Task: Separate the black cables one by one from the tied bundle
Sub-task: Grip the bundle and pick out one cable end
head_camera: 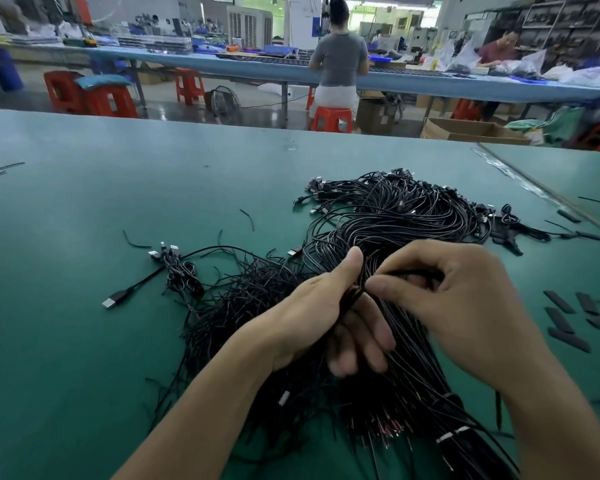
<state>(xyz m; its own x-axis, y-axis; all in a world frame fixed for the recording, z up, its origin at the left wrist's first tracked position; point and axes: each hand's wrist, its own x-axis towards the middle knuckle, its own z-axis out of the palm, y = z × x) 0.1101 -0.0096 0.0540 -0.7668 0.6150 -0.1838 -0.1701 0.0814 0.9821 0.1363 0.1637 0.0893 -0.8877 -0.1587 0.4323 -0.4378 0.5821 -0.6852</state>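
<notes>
Two hands at a tied bundle of black cables, on a green table.
Left hand: curled round the bundle's middle, thumb up. Right hand: pinching a single strand just beside the left thumb. Bundle: centre-right, plug ends fanned far, near end banded white. Left: loose USB cable. Right: flat black strips.

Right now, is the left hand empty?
No, the left hand grips part of the cable bundle while the right hand pinches one cable.
</notes>
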